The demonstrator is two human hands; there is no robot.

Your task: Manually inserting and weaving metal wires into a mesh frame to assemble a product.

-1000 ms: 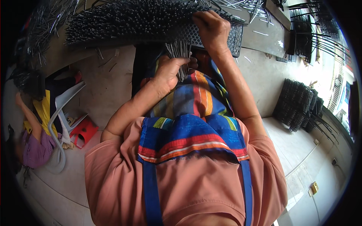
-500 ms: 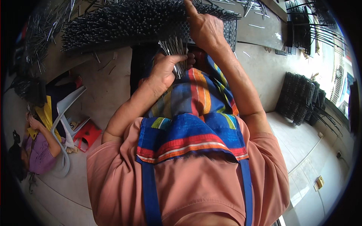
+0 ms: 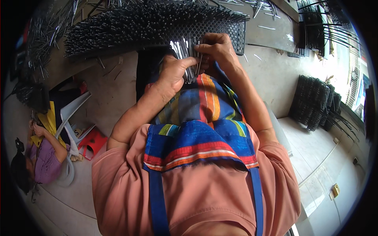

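Observation:
My left hand (image 3: 172, 74) is closed round a bundle of thin, shiny metal rods (image 3: 182, 50), its thumb laid across them above my lap. Close against the bundle's right side, my right hand (image 3: 221, 50) pinches one slim rod (image 3: 199, 63) between thumb and fingertips. Just beyond both hands lies a long black perforated tray (image 3: 236, 36) with round holes. Dark upright rods (image 3: 130, 29) crowd its left and middle, while bare holes show along its right end and near edge.
Loose rods (image 3: 267, 27) are scattered on the surface behind the tray, with a heap (image 3: 43, 47) at far left. Black racks (image 3: 313, 102) are stacked on the right floor. Another person (image 3: 49, 157) sits at left beside a red stool (image 3: 92, 144).
My right hand has come back from over the tray, where its index finger pointed outward, to the bundle and now pinches a rod there. My left hand stays nearly in place.

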